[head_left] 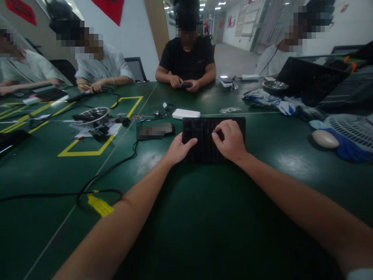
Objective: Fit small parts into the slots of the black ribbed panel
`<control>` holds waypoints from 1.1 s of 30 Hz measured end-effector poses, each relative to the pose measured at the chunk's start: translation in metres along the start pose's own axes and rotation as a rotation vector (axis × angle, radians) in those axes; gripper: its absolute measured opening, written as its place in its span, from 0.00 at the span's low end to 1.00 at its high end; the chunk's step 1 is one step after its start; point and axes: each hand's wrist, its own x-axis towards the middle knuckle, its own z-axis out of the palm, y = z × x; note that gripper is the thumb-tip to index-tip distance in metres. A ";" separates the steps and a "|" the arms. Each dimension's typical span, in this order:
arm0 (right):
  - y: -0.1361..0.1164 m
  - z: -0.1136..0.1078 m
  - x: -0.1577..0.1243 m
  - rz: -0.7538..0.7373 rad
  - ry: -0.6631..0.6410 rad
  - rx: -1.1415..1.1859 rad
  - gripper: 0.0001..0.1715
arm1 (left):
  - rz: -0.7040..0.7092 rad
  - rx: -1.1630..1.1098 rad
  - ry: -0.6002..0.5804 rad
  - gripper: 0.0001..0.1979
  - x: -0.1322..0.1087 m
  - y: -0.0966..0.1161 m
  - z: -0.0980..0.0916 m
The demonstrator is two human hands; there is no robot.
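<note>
A flat black rectangular tray [204, 149] with ridges or dividers across it is in front of me in the head view. My left hand [178, 149] grips its left edge, thumb lying over the top and the other fingers hidden at the side and underneath. Over the tray's right half, my right hand [232, 140] is closed, with thumb and forefinger pinched together close to the surface. Whatever is between those fingertips is too small to make out. Just left of the tray lies a phone-like dark device [169, 128], partly blurred out.
Beyond the tray lies a white power bank [186, 113]. A metal bowl [94, 116] with dark parts around it stands left; a black cable [125, 160] crosses the green table [204, 217]. At right are a fan grille [354, 130], blue-white gloves [271, 100] and a laptop [314, 79]. Several people sit around.
</note>
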 end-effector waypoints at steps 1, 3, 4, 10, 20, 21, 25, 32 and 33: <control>0.000 0.000 -0.001 -0.004 0.002 -0.003 0.06 | 0.006 0.004 0.002 0.25 0.000 -0.001 0.000; 0.001 0.001 -0.001 -0.003 0.003 -0.017 0.06 | 0.018 0.003 0.003 0.23 0.001 -0.002 0.000; 0.001 0.001 -0.002 0.000 0.000 -0.034 0.07 | 0.025 -0.003 -0.002 0.22 0.001 -0.002 0.000; -0.010 -0.008 -0.005 -0.053 0.006 -0.248 0.13 | 0.098 0.011 -0.019 0.26 0.000 -0.003 0.002; -0.082 -0.023 -0.036 0.152 -0.343 -0.191 0.49 | 0.136 0.089 0.048 0.22 -0.006 0.001 0.014; -0.083 -0.022 -0.036 0.169 -0.340 -0.197 0.52 | 0.146 0.095 0.016 0.23 -0.008 0.003 0.016; -0.071 -0.021 -0.034 0.224 -0.348 -0.232 0.56 | 0.198 0.179 -0.192 0.27 -0.019 0.012 0.026; -0.019 -0.031 -0.033 0.221 -0.380 -0.225 0.37 | 0.209 0.407 -0.408 0.35 -0.027 0.022 0.028; -0.011 -0.033 -0.033 0.222 -0.373 -0.228 0.35 | 0.206 0.397 -0.395 0.34 -0.026 0.022 0.027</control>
